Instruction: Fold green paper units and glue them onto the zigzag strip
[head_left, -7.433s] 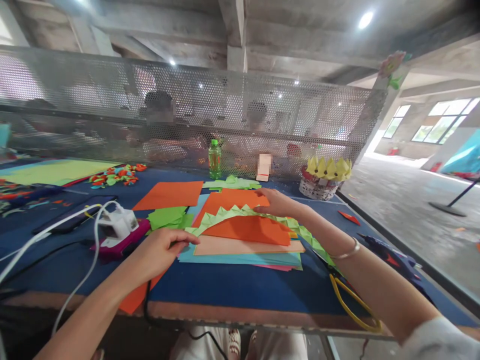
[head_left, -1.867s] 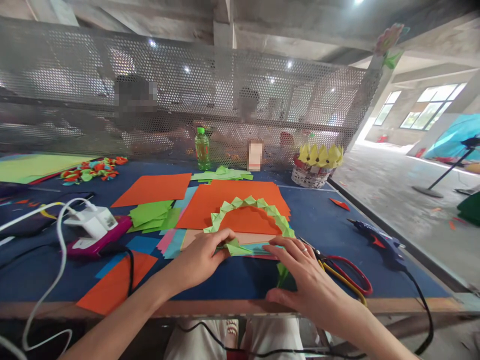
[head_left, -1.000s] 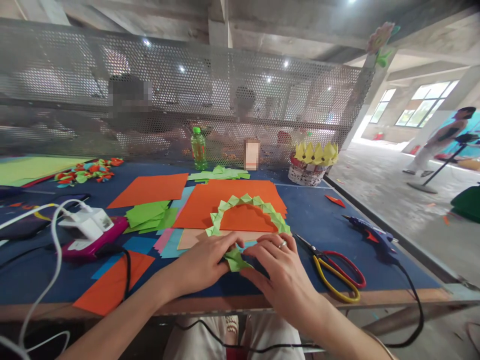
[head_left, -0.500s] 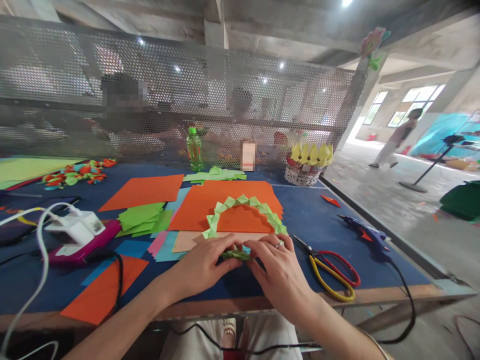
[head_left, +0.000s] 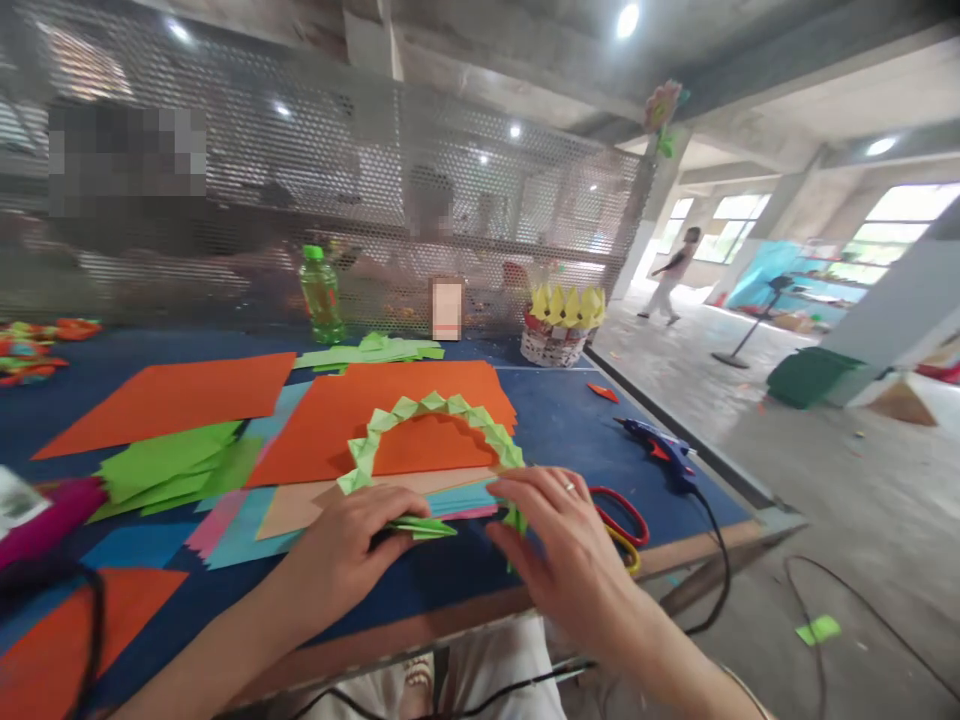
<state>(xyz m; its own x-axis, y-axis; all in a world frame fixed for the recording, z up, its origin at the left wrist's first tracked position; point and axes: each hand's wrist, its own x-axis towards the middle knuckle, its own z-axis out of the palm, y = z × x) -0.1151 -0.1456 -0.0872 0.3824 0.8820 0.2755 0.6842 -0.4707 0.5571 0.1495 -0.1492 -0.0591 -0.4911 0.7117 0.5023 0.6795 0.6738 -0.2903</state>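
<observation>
On the table in front of me an arched chain of folded light-green paper (head_left: 435, 405) curves over orange sheets, with pointed folds along its outer side. My left hand (head_left: 364, 535) is closed at the arch's left end. From between its thumb and fingers sticks a folded green paper strip (head_left: 425, 527), its tip pointing right. Whether that strip joins the chain is hidden by the hand. My right hand (head_left: 562, 530), a ring on one finger, is curled around the chain's right end with thumb and fingertips apart. Green folds show in that gap.
Orange sheets (head_left: 442, 380), green sheets (head_left: 169, 465) and blue paper (head_left: 135, 540) lie about. Scissors (head_left: 622, 515) are partly behind my right hand. A glue gun (head_left: 660, 445), a basket (head_left: 555, 345), a green bottle (head_left: 321, 300) and a mesh screen (head_left: 495, 210) stand beyond. Someone walks (head_left: 675, 270) at right.
My hands have moved apart from their meeting point over the green paper. The left keeps the folded strip; the right's fingertips have come off it. The view has swung right.
</observation>
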